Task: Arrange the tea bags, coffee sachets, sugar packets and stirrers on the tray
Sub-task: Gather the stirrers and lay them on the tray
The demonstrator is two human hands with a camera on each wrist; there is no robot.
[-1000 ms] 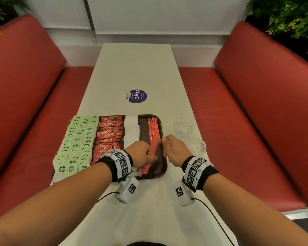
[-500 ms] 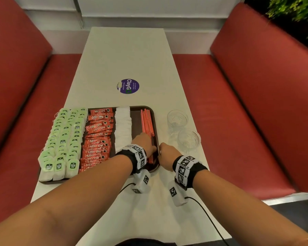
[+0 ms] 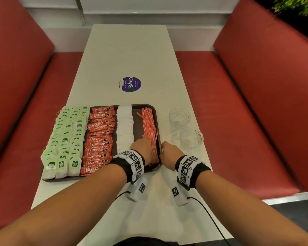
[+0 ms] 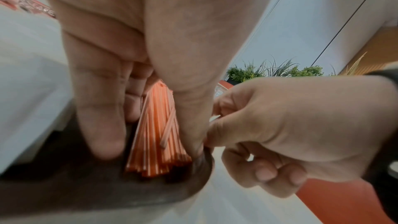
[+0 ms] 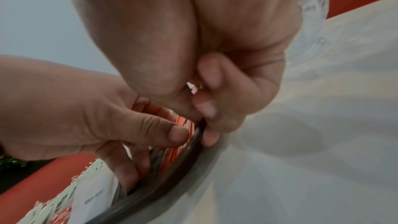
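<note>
A brown tray (image 3: 138,121) holds rows of green tea bags (image 3: 68,135), red coffee sachets (image 3: 100,135), white sugar packets (image 3: 125,126) and orange stirrers (image 3: 148,125) along its right side. My left hand (image 3: 144,151) is over the near end of the stirrers. In the left wrist view its fingers (image 4: 101,117) and thumb flank the stirrer bundle (image 4: 157,134) and pinch it against the tray. My right hand (image 3: 169,153) is curled at the tray's right rim (image 5: 172,173), and a stirrer end (image 5: 192,88) shows between its thumb and fingers.
Two clear glasses (image 3: 179,118) (image 3: 191,139) stand on the white table just right of the tray, close to my right hand. A purple sticker (image 3: 129,84) lies beyond the tray. Red benches (image 3: 247,103) run along both sides.
The slanted handful of stirrers now lies in line with the others by the right rim. My left hand has shifted right with it, and my right hand has come up to the rim.
</note>
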